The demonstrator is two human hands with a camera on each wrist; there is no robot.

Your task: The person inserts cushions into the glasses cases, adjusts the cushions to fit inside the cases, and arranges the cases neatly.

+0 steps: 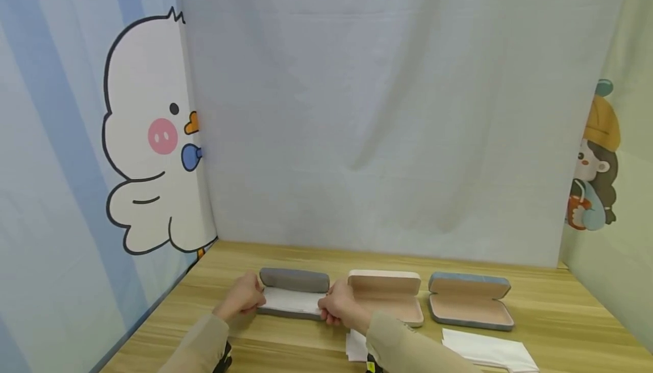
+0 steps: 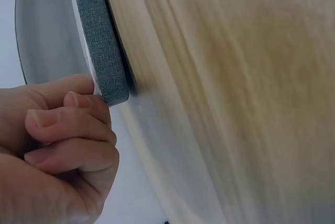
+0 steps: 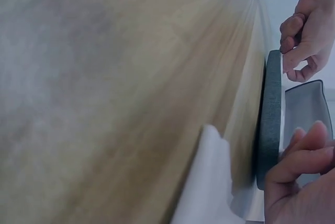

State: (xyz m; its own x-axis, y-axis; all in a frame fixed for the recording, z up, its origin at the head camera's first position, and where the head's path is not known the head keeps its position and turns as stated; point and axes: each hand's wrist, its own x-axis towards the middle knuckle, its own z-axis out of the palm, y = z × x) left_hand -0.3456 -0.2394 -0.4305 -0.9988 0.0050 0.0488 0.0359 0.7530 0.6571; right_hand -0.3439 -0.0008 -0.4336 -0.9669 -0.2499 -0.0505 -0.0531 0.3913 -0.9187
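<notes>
A grey glasses case (image 1: 294,280) lies with its lid raised, and a folded white cloth (image 1: 292,300) stretches along its lower half. At the case's left end, my left hand (image 1: 242,293) pinches the end of the cloth, with the other fingers curled, as the left wrist view of the hand (image 2: 68,140) shows. My right hand (image 1: 343,305) pinches the cloth at the opposite end, its fingers bent over the rim. The fingertips are partly hidden in the head view. In the right wrist view, the case's side (image 3: 270,114) stands between both hands.
To the right are a cream glasses case (image 1: 385,291) and a blue one (image 1: 469,299), both with lids raised. A folded white cloth (image 1: 487,349) lies before the blue case. Another white cloth (image 1: 356,346) is partly covered by my right forearm. A pale curtain (image 1: 382,106) hangs behind the wooden table (image 1: 275,344).
</notes>
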